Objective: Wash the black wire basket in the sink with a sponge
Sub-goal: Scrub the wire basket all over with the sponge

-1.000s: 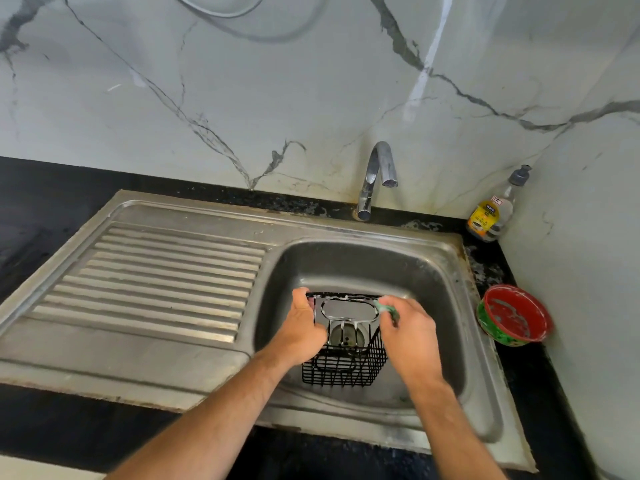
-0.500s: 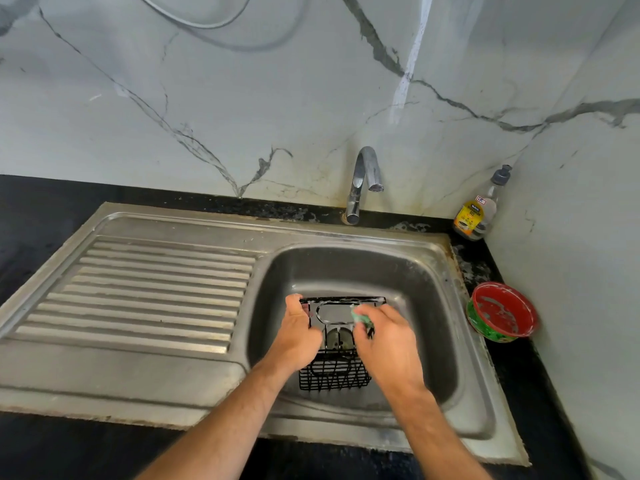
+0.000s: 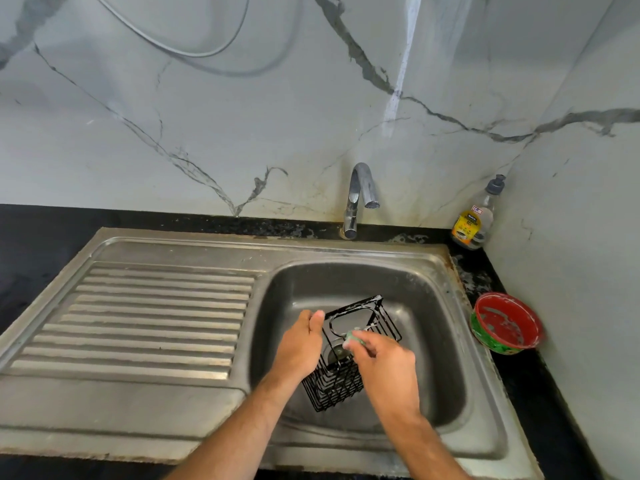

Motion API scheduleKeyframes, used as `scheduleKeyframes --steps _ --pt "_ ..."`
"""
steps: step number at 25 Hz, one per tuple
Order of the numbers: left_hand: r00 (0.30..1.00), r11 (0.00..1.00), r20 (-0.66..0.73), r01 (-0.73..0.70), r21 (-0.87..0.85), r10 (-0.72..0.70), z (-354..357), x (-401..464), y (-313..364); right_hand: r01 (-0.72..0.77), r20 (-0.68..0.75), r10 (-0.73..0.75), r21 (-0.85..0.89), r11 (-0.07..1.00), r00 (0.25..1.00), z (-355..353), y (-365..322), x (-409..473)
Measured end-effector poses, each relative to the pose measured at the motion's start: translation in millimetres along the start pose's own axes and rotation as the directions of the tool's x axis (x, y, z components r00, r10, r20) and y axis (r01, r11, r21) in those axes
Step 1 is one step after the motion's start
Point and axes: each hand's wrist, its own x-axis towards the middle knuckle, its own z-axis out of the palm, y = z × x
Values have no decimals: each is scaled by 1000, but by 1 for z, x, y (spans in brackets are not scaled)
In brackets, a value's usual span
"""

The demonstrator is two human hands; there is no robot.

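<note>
A black wire basket (image 3: 372, 318) is held tilted over the steel sink basin (image 3: 429, 306), with white suds along its top rim. My left hand (image 3: 299, 344) grips its left side. My right hand (image 3: 386, 367) holds a small green sponge (image 3: 354, 337) pressed against the basket's front rim. The drain shows through the wires below the basket.
A steel tap (image 3: 358, 199) stands behind the basin, with no water running. The ribbed draining board (image 3: 149, 317) lies to the left. A dish soap bottle (image 3: 476, 220) stands in the back right corner. A red and green bowl (image 3: 505, 323) sits on the black counter at right.
The basket has turned so its rim angles toward the right rear. My right hand with the sponge has slid along the rim toward the near side. The camera has shifted slightly.
</note>
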Motion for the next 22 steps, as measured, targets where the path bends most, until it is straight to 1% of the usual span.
scheduleKeyframes --steps 2,3,4,6,8,10,12,15,16,18,19,20,22 --pt "997 998 -38 -66 14 66 0 8 -2 -79 -15 81 107 991 997 1 -4 -1" --pt "996 997 -37 -80 16 81 1 10 -1 -92 -32 97 140 986 995 3 -5 -3" --pt "996 996 -32 -86 23 87 1 11 0 -68 -58 75 125 990 995 4 -4 -4" --pt "994 995 -36 -98 33 99 4 11 1 38 -54 -40 -46 998 998 8 2 -4" --pt "992 993 -37 -118 25 119 5 8 1 95 1 -97 -220 971 995 5 0 -2" --pt "992 992 -27 -122 29 122 4 9 4 100 102 -72 -305 947 992 -1 -9 2" --pt "993 993 -25 -110 49 111 1 11 7 77 225 10 -373 925 974 -9 -21 6" --pt "993 992 -50 -106 71 109 3 9 8 65 298 75 -433 899 951 -13 -24 16" --pt "989 986 -62 -129 107 136 4 7 7 80 320 72 -438 895 945 -12 -25 20" --pt "972 956 -67 -205 210 223 4 6 1 169 329 -14 -448 878 944 -5 -27 25" --pt "967 948 -60 -227 224 246 1 8 -2 208 315 -66 -445 871 947 0 -27 25" --pt "965 948 -51 -240 209 256 -3 10 -5 239 299 -110 -440 866 948 6 -27 23" --pt "969 956 -42 -230 182 241 -9 13 -10 266 246 -187 -346 900 951 16 -21 16"
